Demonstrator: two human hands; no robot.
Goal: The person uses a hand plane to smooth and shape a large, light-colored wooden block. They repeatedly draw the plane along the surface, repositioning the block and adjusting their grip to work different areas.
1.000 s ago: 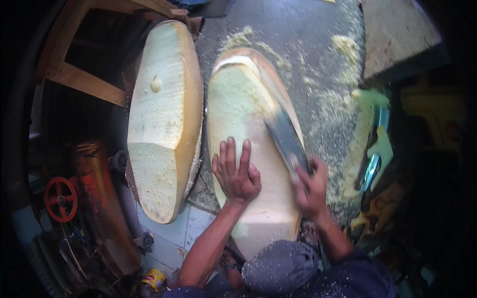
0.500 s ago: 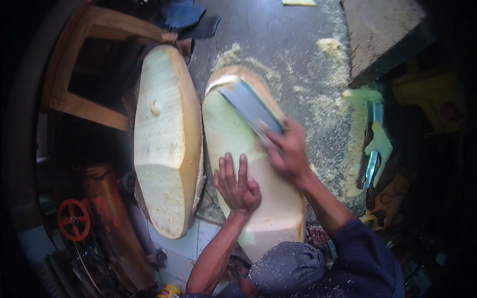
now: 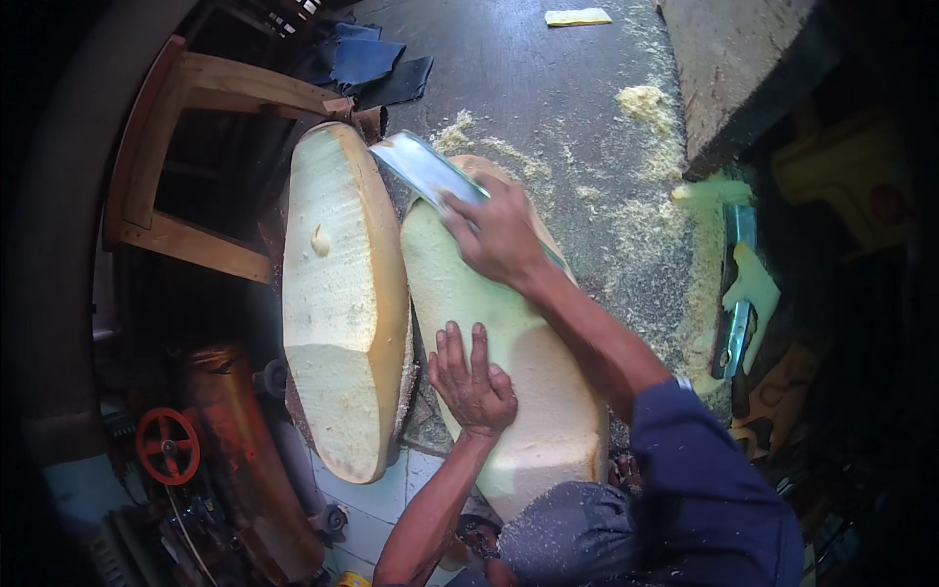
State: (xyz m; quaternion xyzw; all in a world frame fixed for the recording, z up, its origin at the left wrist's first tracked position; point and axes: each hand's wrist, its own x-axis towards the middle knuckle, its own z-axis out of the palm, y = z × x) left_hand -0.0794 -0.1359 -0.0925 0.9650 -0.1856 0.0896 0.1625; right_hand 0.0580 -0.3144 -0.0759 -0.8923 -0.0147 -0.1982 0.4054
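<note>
A long cream foam pad (image 3: 528, 430), tinged green at its upper part, lies on the bench. My left hand (image 3: 470, 384) is spread open on the middle of it, fingers pointing toward the far end. My right hand (image 3: 494, 230) grips a long, flat, shiny tool (image 3: 421, 166) with a greenish edge, held diagonally across the upper end of the pad. Its tip reaches past the pad's upper left edge, and part of it is hidden under my fingers. A second shaped foam pad (image 3: 333, 293) lies alongside on the left, with a small hollow on its top.
The dark bench (image 3: 509, 68) carries foam shavings (image 3: 646, 106), blue scraps (image 3: 364, 61) and a pale strip (image 3: 577, 17). A wooden frame (image 3: 196, 245) stands left, machinery with a red handwheel (image 3: 168, 447) below it. A thick board (image 3: 743, 59) and metal pieces (image 3: 738, 333) are at right.
My right hand and the tool have swept up and left from the pad's right side to its upper end. My left hand stays spread on the pad. The whole scene sits lower in view.
</note>
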